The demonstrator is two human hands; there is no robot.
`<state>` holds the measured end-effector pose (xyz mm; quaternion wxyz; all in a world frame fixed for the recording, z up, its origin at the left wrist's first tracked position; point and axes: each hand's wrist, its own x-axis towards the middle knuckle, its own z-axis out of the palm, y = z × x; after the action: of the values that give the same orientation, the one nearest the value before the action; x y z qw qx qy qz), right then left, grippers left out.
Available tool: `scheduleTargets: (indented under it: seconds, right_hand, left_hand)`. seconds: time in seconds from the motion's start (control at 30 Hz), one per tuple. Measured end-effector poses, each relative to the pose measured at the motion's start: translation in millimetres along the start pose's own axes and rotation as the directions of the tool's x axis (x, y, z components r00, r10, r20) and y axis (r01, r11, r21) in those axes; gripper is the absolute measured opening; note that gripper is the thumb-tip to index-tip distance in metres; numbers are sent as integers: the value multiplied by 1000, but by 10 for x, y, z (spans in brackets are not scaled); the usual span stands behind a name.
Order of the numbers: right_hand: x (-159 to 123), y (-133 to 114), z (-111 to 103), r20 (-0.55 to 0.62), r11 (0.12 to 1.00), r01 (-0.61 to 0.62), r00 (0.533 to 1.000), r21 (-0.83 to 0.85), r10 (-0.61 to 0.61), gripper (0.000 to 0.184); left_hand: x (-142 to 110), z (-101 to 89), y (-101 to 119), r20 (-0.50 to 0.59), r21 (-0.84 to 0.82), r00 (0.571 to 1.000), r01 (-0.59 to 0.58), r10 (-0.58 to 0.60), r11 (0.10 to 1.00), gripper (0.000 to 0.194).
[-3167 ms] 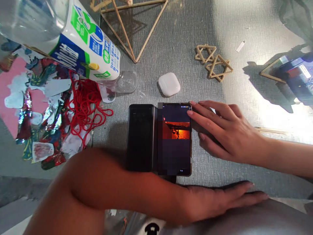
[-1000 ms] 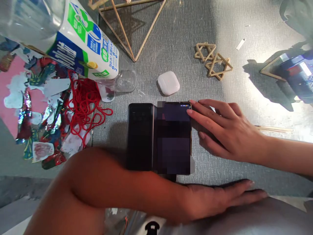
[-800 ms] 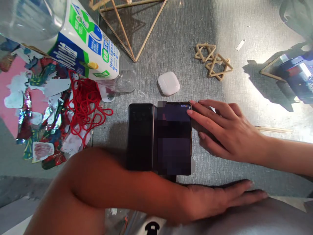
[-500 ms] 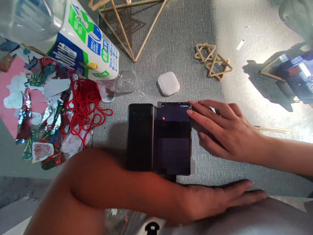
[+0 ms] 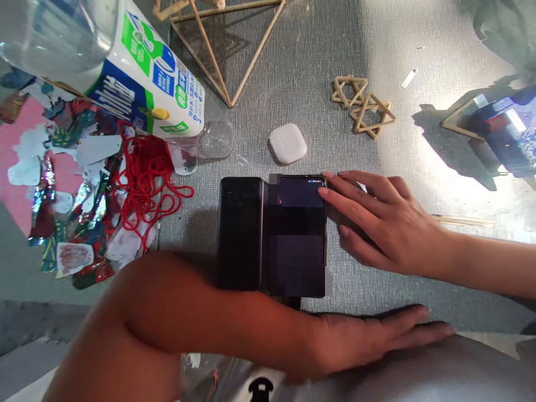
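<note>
My left forearm lies along the near edge of the table. My left hand (image 5: 364,340) points right with its fingers stretched out, holding nothing. Above it my right hand (image 5: 377,220) rests with fingers extended, and its fingertips touch the right upper edge of a smartphone (image 5: 297,220). The phone's screen is lit but dark, and parts of it are blurred out. Close against the phone's left side is a black power bank-like slab (image 5: 240,234), its lower end by my left forearm. A white earbud case (image 5: 288,143) sits just beyond the phone.
A large plastic bottle (image 5: 146,84) lies at upper left, beside tangled red yarn (image 5: 142,178) and a heap of foil scraps (image 5: 79,223). A wooden-stick frame (image 5: 257,53) stands at the back. Two stick stars (image 5: 372,115) and a blue object (image 5: 508,128) are at right.
Both hands keep almost the same pose. The view has shifted very slightly, and the phone screen's small red icon appears more covered by blur.
</note>
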<state>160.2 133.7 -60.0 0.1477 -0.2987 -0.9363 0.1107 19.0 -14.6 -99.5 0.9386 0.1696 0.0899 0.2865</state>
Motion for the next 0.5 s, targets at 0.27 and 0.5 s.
scheduleTargets:
  seconds: [0.27,0.5]
  right_hand:
    - [9,12,18,-10,1000,0,1000,18,0,68]
    - [22,21,62,-24,997,-19,999,74,21,65]
  left_hand:
    - [29,55,241,-99,-35,994,35,-38,999,63]
    - [1,461,455,-202,-976,743,-101,-638,192,63]
